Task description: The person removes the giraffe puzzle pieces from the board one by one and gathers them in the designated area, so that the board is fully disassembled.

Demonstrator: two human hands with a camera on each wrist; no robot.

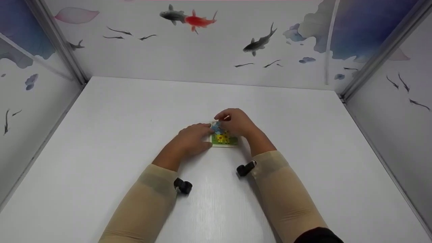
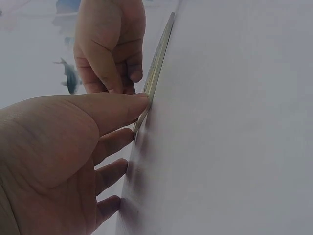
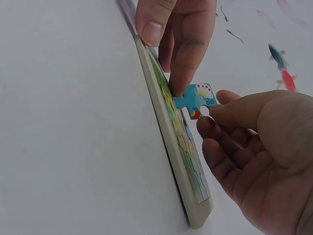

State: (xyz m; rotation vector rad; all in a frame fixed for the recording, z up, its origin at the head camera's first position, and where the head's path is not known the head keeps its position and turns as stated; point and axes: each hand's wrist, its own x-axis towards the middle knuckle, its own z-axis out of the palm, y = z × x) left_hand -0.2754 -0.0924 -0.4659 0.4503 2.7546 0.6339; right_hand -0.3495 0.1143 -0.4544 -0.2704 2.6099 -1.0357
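A small jigsaw puzzle board (image 1: 224, 146) with a pale rim lies flat on the white table, its picture showing yellow figures on green. My left hand (image 1: 194, 140) holds the board's left end, thumb at the near corner and a fingertip reaching over the picture. Between thumb and forefinger my right hand (image 1: 238, 123) pinches a blue puzzle piece (image 3: 198, 98) with red dots and curls. The piece stands tilted above the board, one edge close to the left forefinger; whether they touch I cannot tell. The right hand covers the board's far right part in the head view.
The white table (image 1: 118, 141) runs to a back wall (image 1: 209, 57) and side walls printed with fish and lotus shapes. Metal posts stand at the back corners. A small black camera (image 1: 183, 186) sits on the left sleeve, another (image 1: 246, 168) on the right.
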